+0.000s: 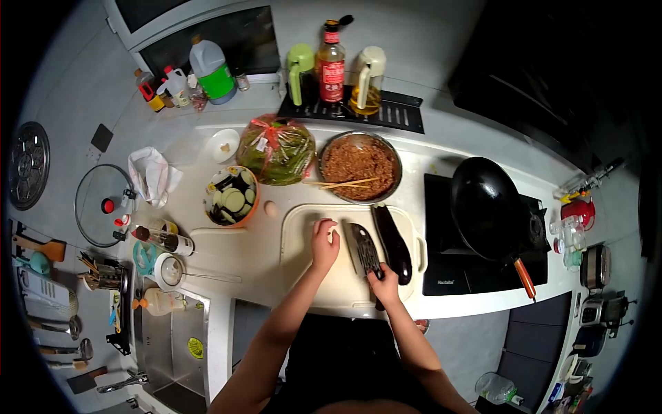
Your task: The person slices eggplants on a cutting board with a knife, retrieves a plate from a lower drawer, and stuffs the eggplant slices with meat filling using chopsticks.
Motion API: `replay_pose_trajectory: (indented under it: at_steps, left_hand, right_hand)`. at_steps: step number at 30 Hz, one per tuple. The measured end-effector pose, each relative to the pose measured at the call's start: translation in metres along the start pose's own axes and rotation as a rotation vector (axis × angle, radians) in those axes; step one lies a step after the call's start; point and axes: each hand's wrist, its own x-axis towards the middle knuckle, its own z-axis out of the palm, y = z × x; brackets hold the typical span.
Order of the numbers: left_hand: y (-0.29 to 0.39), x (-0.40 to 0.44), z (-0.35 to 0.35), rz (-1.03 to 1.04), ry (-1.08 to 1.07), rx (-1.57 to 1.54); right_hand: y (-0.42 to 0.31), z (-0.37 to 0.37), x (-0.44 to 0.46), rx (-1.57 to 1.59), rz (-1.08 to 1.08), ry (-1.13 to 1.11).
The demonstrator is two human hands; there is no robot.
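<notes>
A cutting board (pixel 307 290) is set on the counter (pixel 200 265), and both hands are held over it. The handle of a dark-bladed knife (pixel 363 250) is gripped by the right hand (pixel 384 281), closed near the board's lower right part; the blade is pointed toward the board's far edge. The left hand (pixel 325 243) is held partly open over the middle of the board, its fingers loosely curled, and nothing is seen gripped in it.

A whole eggplant (pixel 394 248) is laid lengthwise on the board's right side, beside the knife. Sliced eggplant (pixel 235 201) is held in an orange-rimmed bowl (pixel 238 224) placed to the left of the board, beyond its upper left corner, and an egg (pixel 270 208) is set between that bowl and the board.

Beyond the board, a metal basin (pixel 398 181) is filled with minced meat (pixel 355 160), and chopsticks (pixel 350 183) are rested across it. Leafy greens (pixel 279 155) are contained in a tied plastic bag (pixel 265 132) just left of the basin. To the right of the board, a wok (pixel 483 207) is supported on the cooktop (pixel 448 269).
</notes>
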Motion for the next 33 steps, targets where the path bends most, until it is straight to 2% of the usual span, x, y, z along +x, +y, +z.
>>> replay_pose_trajectory:
  at_steps: [1,2,3,4,6,11,12,16,18,21,22,23,25,28,30,33]
  left_hand:
    - [-0.001,-0.001,0.012,-0.111,0.012,-0.076]
    - [-0.002,-0.002,0.023,-0.133,0.03,-0.053]
    - [-0.001,-0.004,0.037,-0.187,-0.04,0.003]
    - [0.001,-0.006,0.054,-0.239,-0.11,0.06]
    - [0.005,-0.014,0.088,-0.293,-0.246,0.182]
    - [0.068,-0.019,0.131,-0.472,-0.318,0.44]
    - [0.077,-0.015,0.132,-0.556,-0.398,0.408]
    - [0.062,-0.007,0.123,-0.59,-0.504,0.231]
    - [0.051,-0.01,0.095,-0.454,-0.56,0.314]
    - [0.048,-0.007,0.023,-0.266,-0.738,0.458]
    - [0.047,-0.006,-0.001,-0.198,-0.786,0.516]
    - [0.042,-0.006,-0.022,-0.128,-0.835,0.572]
    - [0.031,-0.009,-0.054,-0.022,-0.834,0.67]
    - [0.012,-0.015,-0.07,0.038,-0.788,0.724]
    - [0.02,-0.017,-0.071,0.013,-0.771,0.769]
    - [0.016,-0.028,-0.062,0.087,-0.729,0.938]
  right_hand:
    - [-0.01,-0.019,-0.008,-0.084,-0.098,0.082]
    - [-0.001,-0.031,-0.01,-0.025,-0.044,0.111]
    - [0.005,-0.044,-0.015,0.035,0.01,0.141]
    - [0.011,-0.053,-0.017,0.08,-0.078,0.193]
    - [0.019,-0.075,-0.023,0.094,-0.083,0.261]
    - [0.034,-0.104,-0.024,0.057,-0.151,0.435]
    - [0.035,-0.107,-0.024,0.053,-0.138,0.44]
    - [0.013,-0.106,-0.023,0.1,-0.079,0.401]
    - [-0.014,-0.099,-0.023,0.219,-0.062,0.375]
    - [0.002,-0.082,-0.01,0.091,-0.023,0.27]
    - [0.006,-0.073,-0.008,-0.047,-0.105,0.283]
    - [-0.025,-0.072,-0.014,-0.112,-0.188,0.231]
    - [-0.029,-0.056,-0.014,-0.165,-0.182,0.125]
    - [-0.037,-0.033,-0.018,-0.259,-0.182,0.019]
    - [-0.043,-0.021,-0.02,-0.318,-0.21,0.006]
    - [-0.049,-0.011,-0.023,-0.448,-0.278,0.045]
